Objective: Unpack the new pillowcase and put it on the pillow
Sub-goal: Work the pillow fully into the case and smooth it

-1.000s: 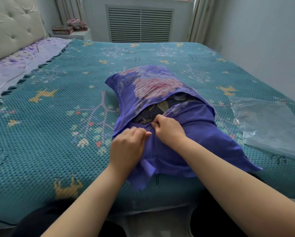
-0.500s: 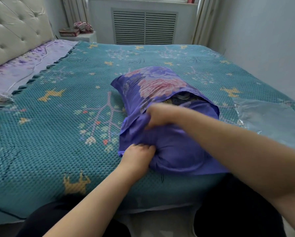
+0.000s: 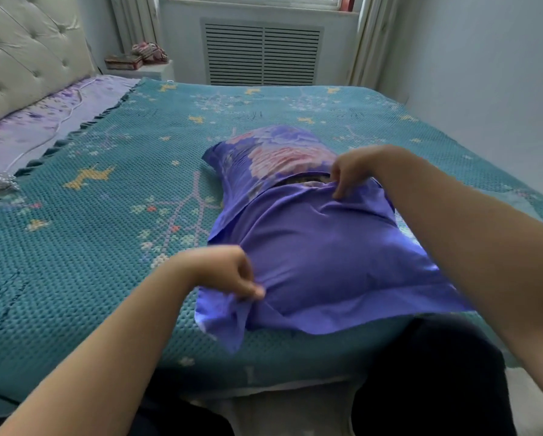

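A purple pillowcase (image 3: 323, 253) with a pink and blue flower print at its far end lies on the bed and covers the pillow. Only a thin dark patterned strip of the pillow (image 3: 305, 180) shows in the opening across the case. My right hand (image 3: 350, 171) pinches the plain purple flap's far edge at that opening. My left hand (image 3: 223, 272) pinches the case's near left corner, where loose fabric hangs over the bed's edge.
A teal bedspread (image 3: 106, 247) with embroidered deer and flowers covers the bed. A tufted headboard (image 3: 21, 55) and lilac sheet lie at left. A bedside stand with books (image 3: 124, 62) is beyond, and a wall runs along the right.
My right hand moved up and right along the flap's edge, drawing it over the pillow so less dark fabric shows. My left hand shifted to the near left corner. The view moved closer.
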Action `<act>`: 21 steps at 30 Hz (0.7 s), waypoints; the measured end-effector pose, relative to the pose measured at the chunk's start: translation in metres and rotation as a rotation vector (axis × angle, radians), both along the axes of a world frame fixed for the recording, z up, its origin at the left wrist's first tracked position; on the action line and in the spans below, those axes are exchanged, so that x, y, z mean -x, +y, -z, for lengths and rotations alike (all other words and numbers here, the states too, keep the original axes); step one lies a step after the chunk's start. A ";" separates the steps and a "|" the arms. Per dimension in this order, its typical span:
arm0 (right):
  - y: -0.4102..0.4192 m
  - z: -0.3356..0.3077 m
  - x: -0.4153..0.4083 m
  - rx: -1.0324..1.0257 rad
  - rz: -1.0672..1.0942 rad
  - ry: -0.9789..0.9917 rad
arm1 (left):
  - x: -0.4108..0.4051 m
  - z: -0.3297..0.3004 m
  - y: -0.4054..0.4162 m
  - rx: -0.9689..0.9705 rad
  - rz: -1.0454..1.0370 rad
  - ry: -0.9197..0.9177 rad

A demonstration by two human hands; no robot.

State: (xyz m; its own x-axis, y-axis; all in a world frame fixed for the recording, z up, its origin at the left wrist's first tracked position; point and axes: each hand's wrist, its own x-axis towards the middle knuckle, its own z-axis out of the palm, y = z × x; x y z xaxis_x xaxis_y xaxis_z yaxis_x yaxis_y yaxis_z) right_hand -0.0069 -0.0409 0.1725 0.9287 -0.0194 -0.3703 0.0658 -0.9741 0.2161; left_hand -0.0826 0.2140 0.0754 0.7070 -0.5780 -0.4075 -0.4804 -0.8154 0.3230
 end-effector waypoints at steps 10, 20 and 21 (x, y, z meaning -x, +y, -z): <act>0.007 0.039 0.019 -0.628 -0.213 -0.636 | -0.075 -0.018 -0.086 0.290 -0.141 -0.530; -0.055 0.053 0.014 0.067 0.318 -0.342 | -0.119 -0.036 -0.015 -0.152 -0.247 -0.268; -0.055 0.058 0.011 0.079 0.324 -0.325 | -0.120 -0.026 -0.015 -0.169 -0.283 -0.387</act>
